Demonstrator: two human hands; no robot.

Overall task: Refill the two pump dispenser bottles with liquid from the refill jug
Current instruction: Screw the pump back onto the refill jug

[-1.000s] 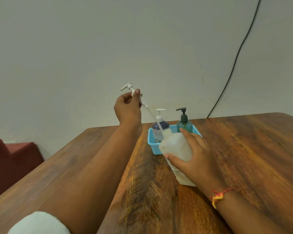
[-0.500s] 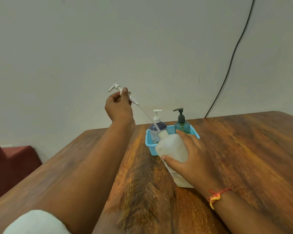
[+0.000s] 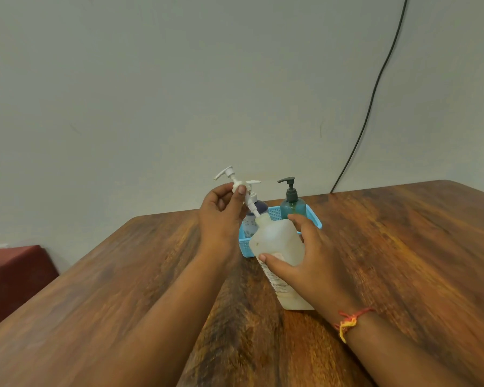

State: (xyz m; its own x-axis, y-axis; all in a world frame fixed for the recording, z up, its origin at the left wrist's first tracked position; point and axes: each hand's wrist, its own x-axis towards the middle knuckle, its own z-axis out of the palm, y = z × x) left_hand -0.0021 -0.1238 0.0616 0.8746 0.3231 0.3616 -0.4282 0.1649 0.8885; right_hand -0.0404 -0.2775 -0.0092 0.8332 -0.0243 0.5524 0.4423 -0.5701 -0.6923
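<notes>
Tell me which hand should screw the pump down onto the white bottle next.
Left, probably. The left hand already pinches the pump above the white bottle neck, while the right hand grips the bottle's body, steadying it on the table.

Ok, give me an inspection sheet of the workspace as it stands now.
Surface: wooden table, bare wood, no spill seen.
Job's things: translucent bottle standing upright on the table; white pump head tilted, its tube in the neck; two pump bottles in blue basket, white-pump bottle, dark green bottle.
Clutter: nothing seen.
Hands: left hand pinches the pump; right hand grips the bottle.
Cables: black cable down the wall.
Surroundings: plain wall, red seat at left.
</notes>
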